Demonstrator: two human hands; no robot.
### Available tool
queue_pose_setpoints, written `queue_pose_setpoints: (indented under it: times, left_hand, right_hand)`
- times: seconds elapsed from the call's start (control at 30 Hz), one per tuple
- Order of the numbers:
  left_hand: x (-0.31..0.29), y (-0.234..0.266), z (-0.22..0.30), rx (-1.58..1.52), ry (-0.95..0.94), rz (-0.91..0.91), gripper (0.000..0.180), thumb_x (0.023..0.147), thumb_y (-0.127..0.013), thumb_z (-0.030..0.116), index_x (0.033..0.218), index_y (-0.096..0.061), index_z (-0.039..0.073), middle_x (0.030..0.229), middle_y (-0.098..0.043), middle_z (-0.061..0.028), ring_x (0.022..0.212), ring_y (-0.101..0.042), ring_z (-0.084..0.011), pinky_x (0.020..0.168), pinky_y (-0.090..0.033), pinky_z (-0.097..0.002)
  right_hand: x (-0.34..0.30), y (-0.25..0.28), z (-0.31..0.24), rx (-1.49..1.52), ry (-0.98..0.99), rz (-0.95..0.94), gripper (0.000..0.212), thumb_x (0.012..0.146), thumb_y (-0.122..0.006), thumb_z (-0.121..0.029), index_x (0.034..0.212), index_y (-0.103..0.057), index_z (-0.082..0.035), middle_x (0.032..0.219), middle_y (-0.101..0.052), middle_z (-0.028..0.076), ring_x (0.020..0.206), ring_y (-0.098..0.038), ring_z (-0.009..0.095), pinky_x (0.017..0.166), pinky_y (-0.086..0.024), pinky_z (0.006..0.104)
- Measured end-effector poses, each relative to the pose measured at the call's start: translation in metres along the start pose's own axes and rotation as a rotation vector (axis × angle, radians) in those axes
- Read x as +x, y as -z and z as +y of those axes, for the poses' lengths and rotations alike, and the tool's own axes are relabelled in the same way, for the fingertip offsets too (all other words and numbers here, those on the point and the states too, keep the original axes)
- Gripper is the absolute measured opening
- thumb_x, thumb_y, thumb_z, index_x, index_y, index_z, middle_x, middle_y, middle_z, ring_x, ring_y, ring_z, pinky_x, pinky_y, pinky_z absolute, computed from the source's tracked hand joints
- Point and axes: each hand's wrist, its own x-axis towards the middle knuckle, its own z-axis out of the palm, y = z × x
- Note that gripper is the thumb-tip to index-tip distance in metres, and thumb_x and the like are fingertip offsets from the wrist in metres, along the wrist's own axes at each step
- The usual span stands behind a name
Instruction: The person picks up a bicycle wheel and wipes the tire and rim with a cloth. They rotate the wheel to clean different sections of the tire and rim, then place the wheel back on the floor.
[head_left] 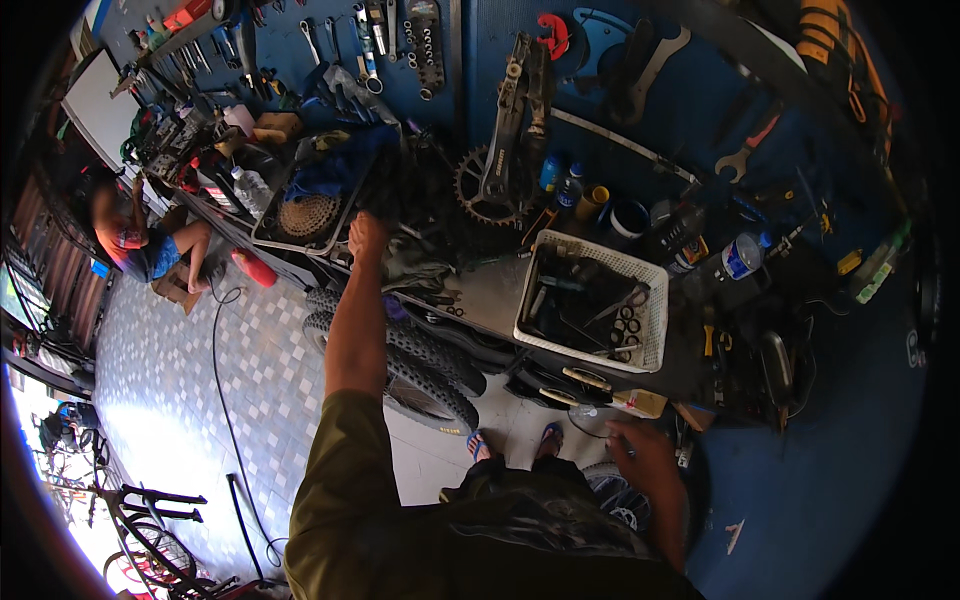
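My left hand (368, 237) reaches out over the bench at the right edge of a metal tray (335, 238). Its fingers are curled closed, and whatever they may hold is hidden against dark clutter. In the tray lie a bronze-coloured sprocket cassette (308, 218) and a blue cloth (325, 178). Dark grey gloves or rags (420, 262) are heaped just right of that hand. My right hand (645, 455) hangs low by the bench's front edge, fingers apart and nothing visible in them.
A white plastic basket (592, 355) of tools and rings stands on the bench. Behind it rises a crank arm with chainring (490, 185). Bottles (742, 256) and wrenches sit to the right. Knobbly tyres (430, 380) lean below the bench. A seated person (150, 235) is at far left.
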Motion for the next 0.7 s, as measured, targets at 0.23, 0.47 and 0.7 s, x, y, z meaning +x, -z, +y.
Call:
queue_pose_setpoints:
  times: [0.23, 0.47, 0.7]
  left_hand:
    - [0.091, 0.002, -0.008, 0.143, -0.424, 0.440, 0.025, 0.101, -0.056, 0.028, 0.097, -0.066, 0.006, 0.084, -0.070, -0.0220, 0.082, -0.074, -0.0414, 0.069, -0.062, -0.0472]
    - [0.123, 0.000, -0.020, -0.093, -0.611, 0.164, 0.053, 0.094, -0.070, 0.045, 0.123, -0.061, 0.001, 0.120, -0.070, -0.0261, 0.108, -0.067, -0.0479, 0.090, -0.054, -0.0535]
    - [0.063, 0.009, -0.001, -0.085, -0.507, 0.199, 0.043, 0.097, -0.067, 0.041, 0.117, -0.067, 0.003, 0.115, -0.073, -0.0230, 0.108, -0.069, -0.0452, 0.090, -0.053, -0.0521]
  right_hand:
    - [0.001, -0.002, 0.007, 0.019, 0.054, 0.043, 0.029, 0.092, -0.073, -0.021, 0.119, -0.074, -0.012, 0.099, -0.075, 0.012, 0.095, -0.071, 0.032, 0.084, -0.056, 0.0437]
    - [0.012, 0.003, 0.020, -0.029, -0.052, -0.064, 0.032, 0.099, -0.064, -0.029, 0.125, -0.071, -0.011, 0.111, -0.074, 0.014, 0.107, -0.068, 0.035, 0.093, -0.054, 0.0473]
    - [-0.008, 0.022, 0.064, -0.018, -0.216, 0.046, 0.032, 0.099, -0.064, -0.029, 0.125, -0.071, -0.011, 0.112, -0.075, 0.014, 0.107, -0.070, 0.035, 0.094, -0.055, 0.0474]
